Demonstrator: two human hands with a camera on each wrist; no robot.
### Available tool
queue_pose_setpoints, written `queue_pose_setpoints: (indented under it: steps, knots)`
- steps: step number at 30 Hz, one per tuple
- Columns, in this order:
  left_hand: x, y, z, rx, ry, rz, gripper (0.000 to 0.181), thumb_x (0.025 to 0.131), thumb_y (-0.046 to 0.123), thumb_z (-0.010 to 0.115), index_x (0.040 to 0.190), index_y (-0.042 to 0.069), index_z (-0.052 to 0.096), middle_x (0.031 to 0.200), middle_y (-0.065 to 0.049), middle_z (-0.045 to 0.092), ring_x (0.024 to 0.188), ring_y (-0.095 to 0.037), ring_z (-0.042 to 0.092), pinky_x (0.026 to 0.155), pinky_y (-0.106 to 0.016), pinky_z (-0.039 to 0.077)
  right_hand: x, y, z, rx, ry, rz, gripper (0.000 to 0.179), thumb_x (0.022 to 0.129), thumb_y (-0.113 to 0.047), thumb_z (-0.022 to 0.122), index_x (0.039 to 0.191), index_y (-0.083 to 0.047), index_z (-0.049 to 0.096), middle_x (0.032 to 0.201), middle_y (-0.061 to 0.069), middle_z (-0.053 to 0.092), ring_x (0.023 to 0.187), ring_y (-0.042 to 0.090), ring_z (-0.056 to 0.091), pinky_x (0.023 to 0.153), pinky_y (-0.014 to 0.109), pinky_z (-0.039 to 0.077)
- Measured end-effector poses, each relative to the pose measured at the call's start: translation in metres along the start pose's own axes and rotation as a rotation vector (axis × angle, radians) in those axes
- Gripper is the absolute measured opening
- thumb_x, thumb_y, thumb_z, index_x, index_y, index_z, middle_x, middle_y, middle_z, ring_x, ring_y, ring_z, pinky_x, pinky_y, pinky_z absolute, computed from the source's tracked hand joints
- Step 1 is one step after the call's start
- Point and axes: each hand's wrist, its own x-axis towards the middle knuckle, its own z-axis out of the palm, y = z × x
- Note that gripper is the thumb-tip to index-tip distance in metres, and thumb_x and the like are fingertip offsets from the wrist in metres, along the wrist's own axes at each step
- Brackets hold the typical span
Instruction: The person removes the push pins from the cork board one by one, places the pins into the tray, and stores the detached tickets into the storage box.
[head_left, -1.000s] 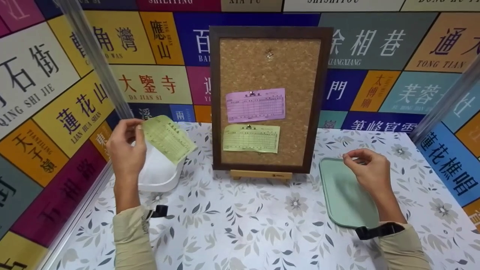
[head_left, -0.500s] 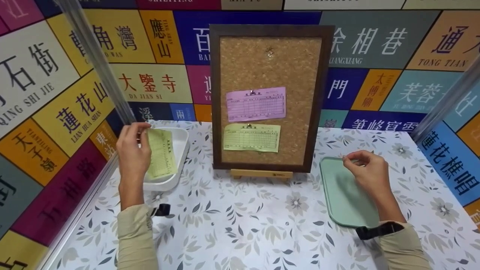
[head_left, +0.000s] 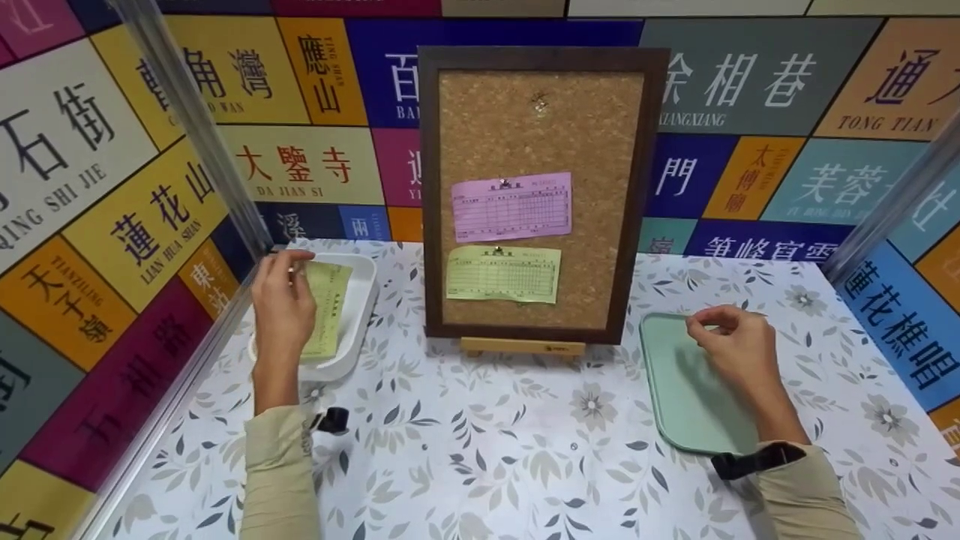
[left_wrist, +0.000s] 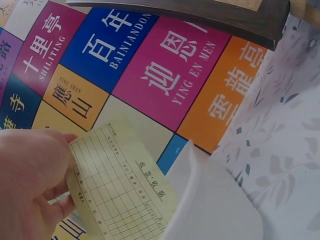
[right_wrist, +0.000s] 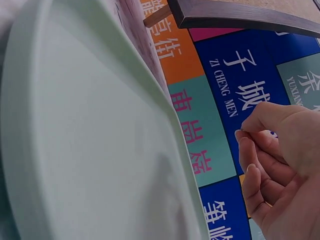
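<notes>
Flowered tabletop (head_left: 502, 457): my left hand (head_left: 285, 304) pinches a yellow-green slip (head_left: 324, 315) over the white tray (head_left: 366, 304); my right hand (head_left: 741, 341) is curled, fingertips together by the green tray (head_left: 686, 397), nothing visible between them. I judge I'm handling the slip at its tray; moving it calls for a light grip.

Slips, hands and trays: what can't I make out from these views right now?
Right hand: anything between its fingertips is too small to make out, head and right wrist views.
Loose yellow slip: left part behind the left hand, head view; lower part cut off by the bottom edge, left wrist view.
Pink slip: fine print too small, head view.
Green tray: right side behind the right hand and wrist, head view.
</notes>
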Motion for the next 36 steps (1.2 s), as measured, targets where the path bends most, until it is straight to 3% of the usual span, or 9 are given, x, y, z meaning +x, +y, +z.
queue_pose_setpoints:
  steps: [12, 23, 29, 36]
  knots:
    - [-0.009, -0.015, 0.013, 0.013, -0.072, -0.094, 0.027, 0.103, -0.007, 0.057, 0.126, -0.001, 0.069, 0.111, -0.026, 0.071, 0.101, -0.043, 0.073, 0.093, -0.051, 0.058, 0.000, 0.003, 0.001, 0.017, -0.073, 0.042, 0.025, 0.098, -0.035, 0.079, 0.107, -0.011, 0.080, 0.099, 0.007, 0.082, 0.075, -0.001, 0.071, 0.065, 0.015, 0.053]
    - [-0.010, -0.019, 0.013, 0.000, -0.113, -0.152, 0.032, 0.098, -0.006, 0.060, 0.129, -0.001, 0.068, 0.113, -0.024, 0.075, 0.105, -0.042, 0.074, 0.096, -0.053, 0.058, 0.000, 0.008, 0.005, -0.034, -0.087, -0.001, 0.015, 0.095, -0.025, 0.080, 0.103, -0.011, 0.080, 0.095, 0.008, 0.082, 0.067, 0.002, 0.068, 0.059, 0.019, 0.052]
    - [-0.010, -0.021, 0.015, 0.004, -0.108, -0.163, 0.034, 0.094, -0.009, 0.061, 0.126, 0.000, 0.069, 0.110, -0.023, 0.074, 0.100, -0.041, 0.074, 0.093, -0.050, 0.058, 0.000, 0.012, 0.006, -0.040, -0.128, -0.014, 0.013, 0.094, -0.019, 0.079, 0.101, -0.009, 0.079, 0.094, 0.012, 0.081, 0.063, 0.004, 0.067, 0.054, 0.023, 0.054]
    - [-0.011, -0.023, 0.023, -0.014, -0.055, -0.137, 0.027, 0.094, -0.008, 0.064, 0.118, 0.001, 0.073, 0.103, -0.021, 0.072, 0.097, -0.040, 0.075, 0.093, -0.047, 0.057, -0.001, 0.018, 0.011, -0.053, -0.219, -0.050, 0.010, 0.095, -0.015, 0.078, 0.099, -0.005, 0.078, 0.089, 0.011, 0.079, 0.064, 0.008, 0.068, 0.057, 0.023, 0.054]
